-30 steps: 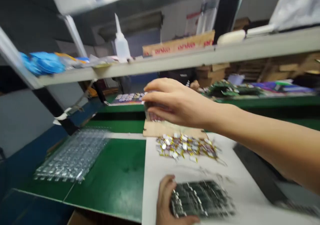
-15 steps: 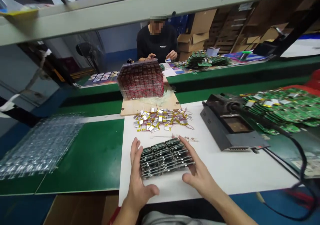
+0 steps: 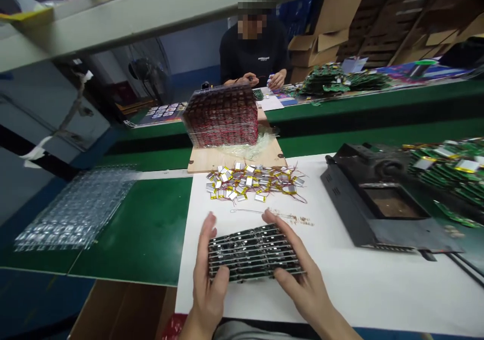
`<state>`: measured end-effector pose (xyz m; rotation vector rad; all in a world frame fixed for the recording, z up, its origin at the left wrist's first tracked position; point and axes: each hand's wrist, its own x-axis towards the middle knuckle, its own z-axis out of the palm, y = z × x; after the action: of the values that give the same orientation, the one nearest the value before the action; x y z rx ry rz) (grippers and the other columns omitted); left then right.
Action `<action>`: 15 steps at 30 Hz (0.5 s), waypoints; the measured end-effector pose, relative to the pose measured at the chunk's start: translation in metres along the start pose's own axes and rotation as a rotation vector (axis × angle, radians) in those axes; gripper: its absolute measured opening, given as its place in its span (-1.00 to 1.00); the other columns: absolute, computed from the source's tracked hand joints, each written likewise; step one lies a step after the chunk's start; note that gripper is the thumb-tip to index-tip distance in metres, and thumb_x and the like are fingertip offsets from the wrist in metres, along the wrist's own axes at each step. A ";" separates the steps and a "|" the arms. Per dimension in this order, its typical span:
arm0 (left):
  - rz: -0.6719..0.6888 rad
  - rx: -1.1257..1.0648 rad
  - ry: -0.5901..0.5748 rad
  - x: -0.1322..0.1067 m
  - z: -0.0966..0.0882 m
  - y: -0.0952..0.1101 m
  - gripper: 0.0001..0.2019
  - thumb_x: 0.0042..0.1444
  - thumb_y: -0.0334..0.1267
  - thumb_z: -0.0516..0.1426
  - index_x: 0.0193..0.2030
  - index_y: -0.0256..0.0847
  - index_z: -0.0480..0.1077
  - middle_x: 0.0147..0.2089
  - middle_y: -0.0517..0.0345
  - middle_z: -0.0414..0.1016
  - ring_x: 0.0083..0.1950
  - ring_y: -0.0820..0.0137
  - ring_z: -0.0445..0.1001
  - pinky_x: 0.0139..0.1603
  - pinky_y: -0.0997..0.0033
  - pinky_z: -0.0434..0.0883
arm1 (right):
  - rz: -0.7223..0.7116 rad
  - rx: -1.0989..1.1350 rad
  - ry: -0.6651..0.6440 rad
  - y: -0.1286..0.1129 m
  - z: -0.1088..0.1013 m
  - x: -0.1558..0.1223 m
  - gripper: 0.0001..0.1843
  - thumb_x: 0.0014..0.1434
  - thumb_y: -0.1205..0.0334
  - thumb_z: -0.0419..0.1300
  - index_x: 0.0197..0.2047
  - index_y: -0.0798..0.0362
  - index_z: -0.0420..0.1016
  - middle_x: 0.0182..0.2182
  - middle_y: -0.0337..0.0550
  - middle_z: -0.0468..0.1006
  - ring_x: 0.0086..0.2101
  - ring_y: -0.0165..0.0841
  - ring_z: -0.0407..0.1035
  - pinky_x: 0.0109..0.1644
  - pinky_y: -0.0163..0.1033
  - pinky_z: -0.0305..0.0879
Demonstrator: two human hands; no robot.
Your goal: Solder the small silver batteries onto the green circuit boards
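A stack of dark circuit board panels (image 3: 251,251) is held over the white sheet, its edges showing as pale parallel lines. My left hand (image 3: 207,284) grips the stack's left end, thumb on the near side and fingers along the outer side. On the right end, my right hand (image 3: 304,274) is closed the same way, its fingers reaching along the far edge. Just beyond lies a pile of small silver battery cells (image 3: 249,181) with yellow tape and thin wires. A thin metal wire tool (image 3: 245,210) rests between the pile and the stack.
A black solder pot (image 3: 378,204) stands at the right, with green circuit boards (image 3: 454,173) heaped behind it. Clear plastic trays (image 3: 75,204) lie at the left. A tall stack of trays with red contents (image 3: 223,118) sits on a wooden board (image 3: 204,159). A co-worker (image 3: 255,52) sits opposite.
My thumbs have come in onto the near side of the board stack, and both hands now grip it more closely. The camera view has shifted a little.
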<state>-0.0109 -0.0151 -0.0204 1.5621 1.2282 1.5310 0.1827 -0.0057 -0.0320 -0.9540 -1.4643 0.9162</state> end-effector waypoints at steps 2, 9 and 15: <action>0.015 -0.020 0.022 -0.003 0.000 -0.002 -0.34 0.34 0.05 0.06 0.52 0.06 -0.01 0.60 0.05 -0.15 0.58 0.01 -0.15 0.51 -0.07 -0.01 | -0.051 -0.036 0.012 0.001 0.000 0.002 -0.25 0.32 -0.12 0.17 0.48 -0.24 0.03 0.50 -0.20 -0.01 0.45 -0.10 -0.13 0.48 0.12 -0.13; 0.075 0.100 0.096 -0.009 0.002 -0.005 -0.57 0.39 -0.03 0.02 0.33 0.00 0.36 0.56 0.02 0.00 0.55 0.05 -0.01 0.50 0.04 0.00 | -0.141 -0.137 -0.051 0.006 -0.007 0.007 -0.24 0.32 -0.16 0.15 0.48 -0.18 0.05 0.51 -0.15 -0.11 0.45 -0.04 -0.17 0.47 0.20 -0.13; 0.040 0.126 0.110 -0.005 0.000 -0.004 -0.47 0.35 0.01 0.07 0.43 0.09 0.20 0.60 0.04 -0.15 0.57 0.00 -0.12 0.50 -0.07 -0.02 | -0.151 -0.138 -0.031 0.005 -0.009 0.009 -0.31 0.34 -0.02 0.17 0.46 -0.19 0.09 0.51 -0.12 -0.10 0.42 -0.07 -0.03 0.45 0.10 0.01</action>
<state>-0.0110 -0.0181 -0.0264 1.6087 1.3871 1.6109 0.1912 0.0052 -0.0321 -0.9186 -1.6189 0.7301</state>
